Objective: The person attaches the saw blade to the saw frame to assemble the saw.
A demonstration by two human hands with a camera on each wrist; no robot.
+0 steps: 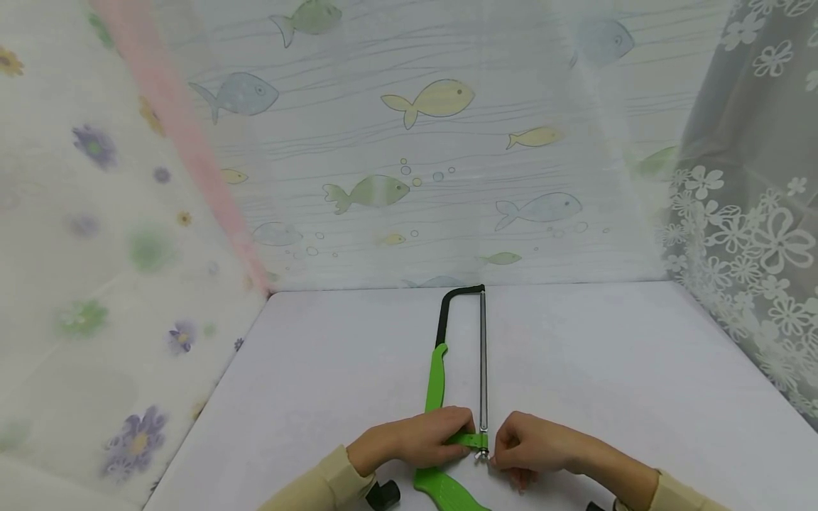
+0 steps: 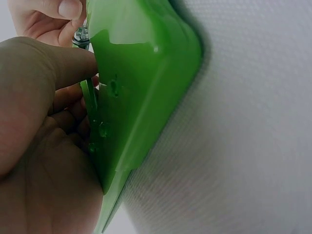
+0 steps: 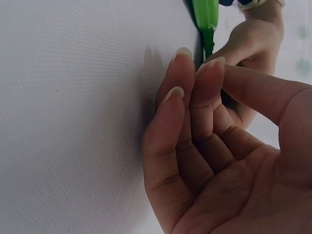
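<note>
A hacksaw [image 1: 435, 380] with a green handle and a dark frame lies on the white table, its thin metal blade [image 1: 483, 362] pointing away from me. My left hand [image 1: 434, 434] grips the green near end of the frame, thumb on one side and fingers curled round the other, as the left wrist view shows. Just below the blade's near end sits a small metal wing nut [image 1: 482, 456]. My right hand [image 1: 533, 446] has its fingers curled in, with thumb and fingertips together at the nut's right side. In the right wrist view those fingertips hide the nut.
The white tabletop [image 1: 358, 341] stretches out round the saw. Behind it hangs a fish-print curtain [image 1: 441, 142]; flowered cloth [image 1: 83, 284] hangs on the left and lace-patterned cloth [image 1: 754, 234] on the right. Dark wrist gear [image 1: 383, 495] sits by the left sleeve.
</note>
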